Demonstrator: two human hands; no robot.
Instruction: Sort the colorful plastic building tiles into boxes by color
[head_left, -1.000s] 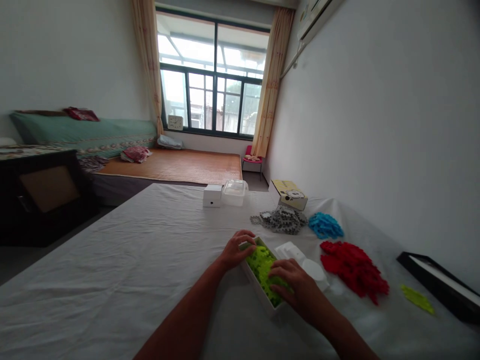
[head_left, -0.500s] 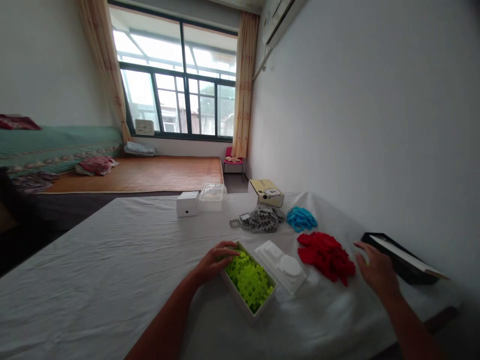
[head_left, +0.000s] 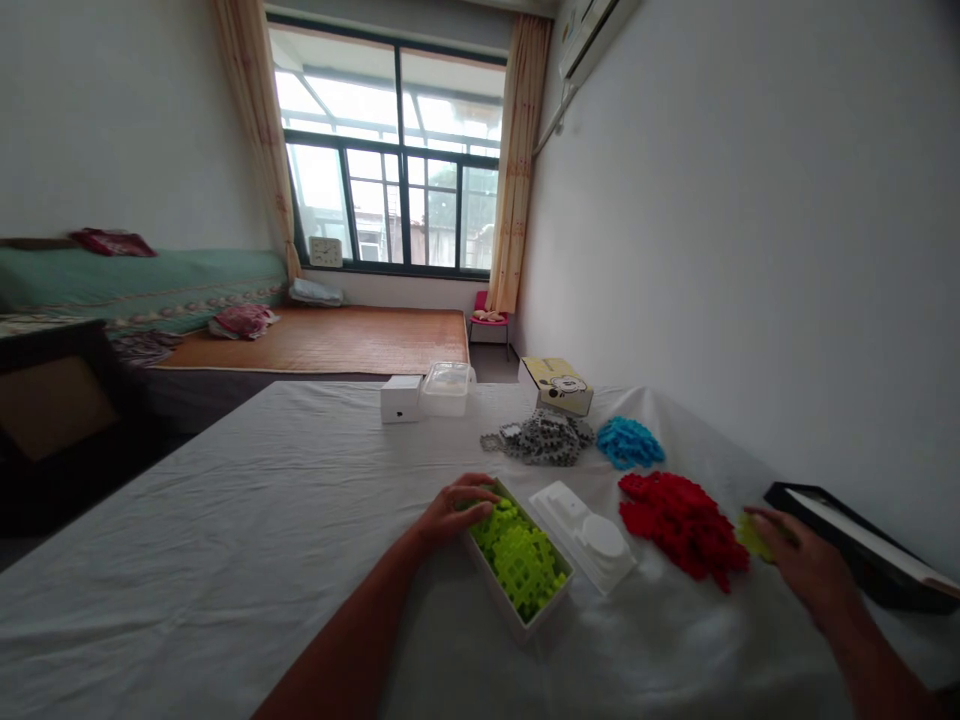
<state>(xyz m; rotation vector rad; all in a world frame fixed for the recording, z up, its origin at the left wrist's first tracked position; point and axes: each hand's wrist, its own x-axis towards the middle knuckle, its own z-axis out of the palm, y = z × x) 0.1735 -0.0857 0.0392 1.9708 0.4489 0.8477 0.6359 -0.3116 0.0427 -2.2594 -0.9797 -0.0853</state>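
My left hand [head_left: 459,508] grips the far left rim of a white box [head_left: 523,632], its fingers bent over the edge. Lime-green plastic building pieces [head_left: 521,560] fill that box. Out to the right, my right hand [head_left: 799,550] pinches a yellow-green building piece [head_left: 759,540], partly covered by the fingers. Just left of that hand lies a heap of red building pieces [head_left: 681,522]. Between the box and the red heap rests a white moulded plastic tray [head_left: 581,533].
Grey pieces [head_left: 549,438] and blue pieces [head_left: 630,442] lie in piles farther back. Behind them stand a yellow cartoon box [head_left: 559,386], a clear plastic container [head_left: 447,390] and a small white box [head_left: 400,400]. A black open box [head_left: 862,540] sits by the wall.
The view has swung a little left, so things appear farther right. A yellow-green piece now shows clearly in my right hand beside the red heap. My left hand stays on the box.
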